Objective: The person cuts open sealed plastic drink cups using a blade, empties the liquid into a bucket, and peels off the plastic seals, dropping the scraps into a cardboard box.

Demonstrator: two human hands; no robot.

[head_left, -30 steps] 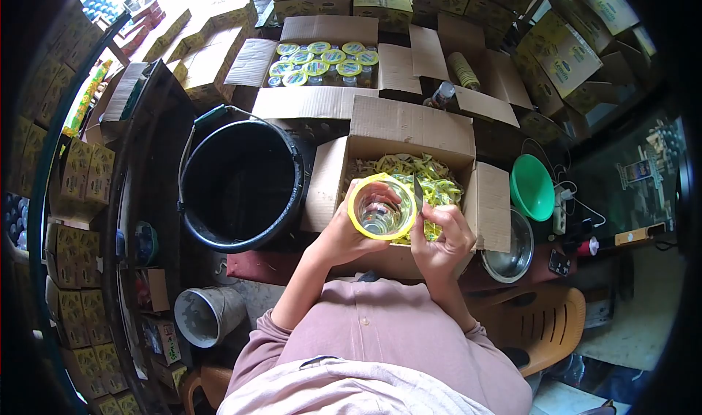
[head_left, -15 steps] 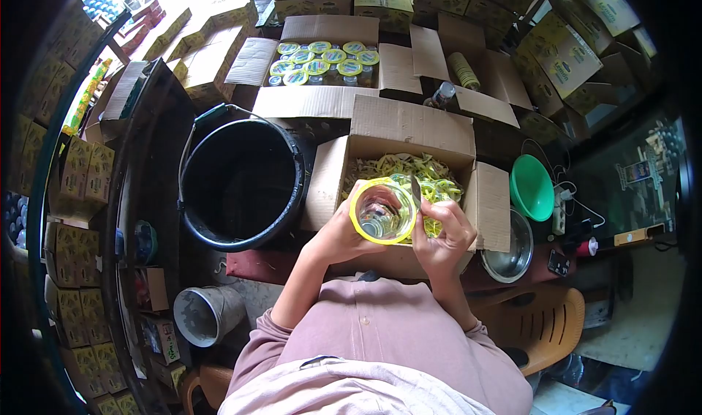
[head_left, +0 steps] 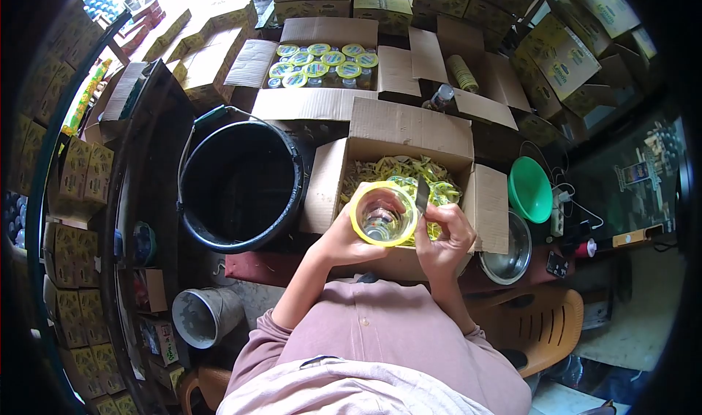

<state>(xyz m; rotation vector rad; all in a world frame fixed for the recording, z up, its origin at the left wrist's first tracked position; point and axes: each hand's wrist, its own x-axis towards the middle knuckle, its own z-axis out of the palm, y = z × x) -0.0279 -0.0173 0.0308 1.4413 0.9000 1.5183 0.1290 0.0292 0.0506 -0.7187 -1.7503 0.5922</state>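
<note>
My left hand (head_left: 341,237) is wrapped round a clear plastic cup (head_left: 382,225) with a yellow rim, its open mouth tipped up toward me. Inside, clear plastic shows near the bottom, but I cannot make out more. Close by on the right, my right hand (head_left: 446,236) pinches a small knife (head_left: 423,195), its dark blade pointing up beside the rim. Both hands are above the near part of an open cardboard box (head_left: 409,126). Yellow-green plastic trimmings (head_left: 413,170) fill much of that box.
A black bucket (head_left: 191,214) stands left of the box. To the right are a green bowl (head_left: 530,188) and a metal bowl (head_left: 518,258). Farther back, another carton (head_left: 311,102) holds several yellow-lidded cups (head_left: 316,69). A grey bucket (head_left: 197,320) lies tilted at lower left.
The knife blade has shifted slightly right and now stands a little apart from the cup's rim. My left hand and the cup have barely moved.
</note>
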